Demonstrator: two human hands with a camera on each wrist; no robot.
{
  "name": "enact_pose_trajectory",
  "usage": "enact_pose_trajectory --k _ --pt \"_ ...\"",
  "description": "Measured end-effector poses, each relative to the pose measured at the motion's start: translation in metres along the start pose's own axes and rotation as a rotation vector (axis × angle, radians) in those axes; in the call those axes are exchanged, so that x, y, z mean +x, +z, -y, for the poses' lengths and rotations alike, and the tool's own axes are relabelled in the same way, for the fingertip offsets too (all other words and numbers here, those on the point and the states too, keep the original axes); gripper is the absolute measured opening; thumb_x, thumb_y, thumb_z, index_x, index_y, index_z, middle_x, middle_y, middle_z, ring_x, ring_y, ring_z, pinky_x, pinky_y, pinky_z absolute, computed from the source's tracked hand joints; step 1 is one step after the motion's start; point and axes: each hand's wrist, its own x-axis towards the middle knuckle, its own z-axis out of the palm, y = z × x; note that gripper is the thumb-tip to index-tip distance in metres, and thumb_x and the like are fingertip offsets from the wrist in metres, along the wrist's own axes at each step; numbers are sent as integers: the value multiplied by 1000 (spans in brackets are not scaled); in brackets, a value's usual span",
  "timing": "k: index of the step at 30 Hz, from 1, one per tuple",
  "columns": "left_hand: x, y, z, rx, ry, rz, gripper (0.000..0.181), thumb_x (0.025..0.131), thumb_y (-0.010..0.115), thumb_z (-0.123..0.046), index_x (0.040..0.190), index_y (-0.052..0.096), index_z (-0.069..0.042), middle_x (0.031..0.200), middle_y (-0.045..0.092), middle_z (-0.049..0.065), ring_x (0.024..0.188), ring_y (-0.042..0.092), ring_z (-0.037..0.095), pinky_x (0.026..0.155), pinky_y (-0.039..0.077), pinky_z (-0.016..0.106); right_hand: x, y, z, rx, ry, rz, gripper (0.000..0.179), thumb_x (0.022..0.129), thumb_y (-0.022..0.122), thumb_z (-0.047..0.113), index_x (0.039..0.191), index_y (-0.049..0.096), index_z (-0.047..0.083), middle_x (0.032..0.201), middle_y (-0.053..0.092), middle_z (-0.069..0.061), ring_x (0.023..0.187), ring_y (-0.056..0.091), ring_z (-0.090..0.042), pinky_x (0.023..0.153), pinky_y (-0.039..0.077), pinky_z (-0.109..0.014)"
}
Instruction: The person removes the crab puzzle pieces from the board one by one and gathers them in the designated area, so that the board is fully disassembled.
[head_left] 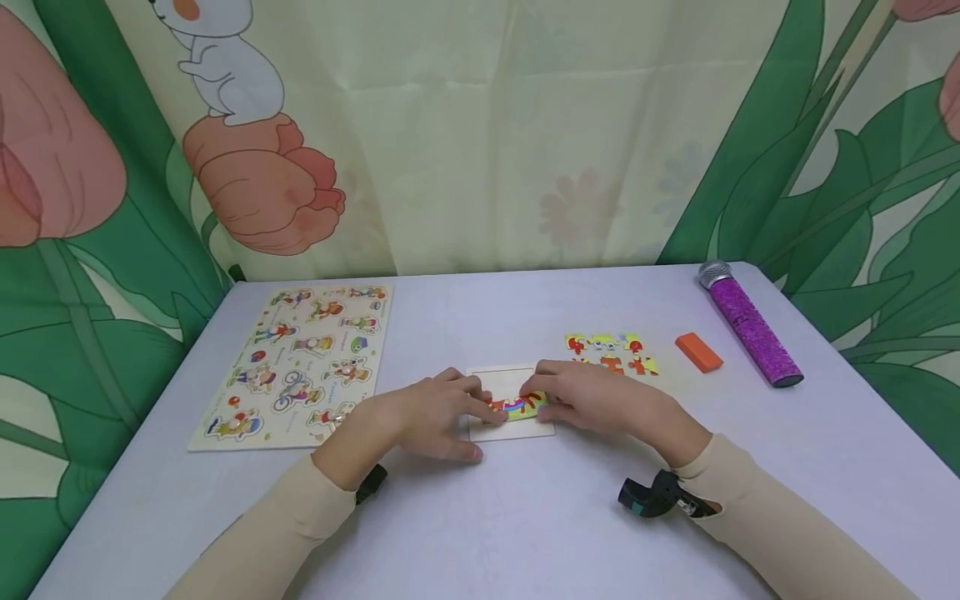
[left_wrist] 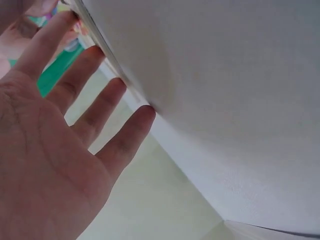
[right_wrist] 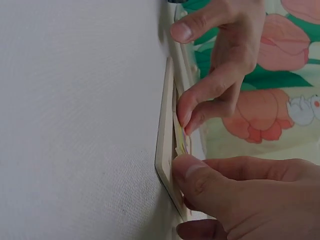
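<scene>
A small pale puzzle tray (head_left: 504, 377) lies flat on the table, holding colourful jigsaw pieces (head_left: 517, 407) with a rainbow pattern. My left hand (head_left: 438, 414) reaches in from the left with fingertips on these pieces. In the left wrist view the fingers of that hand (left_wrist: 55, 150) are spread and nearly straight along the tray's edge. From the right, my right hand (head_left: 592, 396) pinches a thin piece over the tray's right side. The right wrist view shows the thumb and fingers of this hand (right_wrist: 250, 195) at the piece's edge, above the tray rim (right_wrist: 164, 125).
Several loose yellow and red jigsaw pieces (head_left: 603, 342) lie beyond the right hand. An orange block (head_left: 699, 352) and a purple glitter microphone (head_left: 753, 329) sit farther right. At left lies a large picture board (head_left: 288, 437). A printed curtain (head_left: 465, 167) hangs behind the table.
</scene>
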Motion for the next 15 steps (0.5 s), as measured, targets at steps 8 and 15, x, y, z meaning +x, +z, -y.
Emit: enact_pose_trajectory --k 8,15 --pt "1 2 -4 30 -3 -25 50 92 74 -41 140 65 -34 131 56 -4 122 47 21 103 47 40 2 -2 11 -116 45 16 31 96 74 24 125 69 18 108 60 7 88 59 -8 83 55 -32" --pt "2 2 -10 63 -24 -27 48 93 74 -40 139 65 -34 130 56 -5 119 48 20 100 48 37 4 -4 5 -27 28 41 27 95 74 21 122 71 18 106 61 7 82 54 -8 80 52 -29"
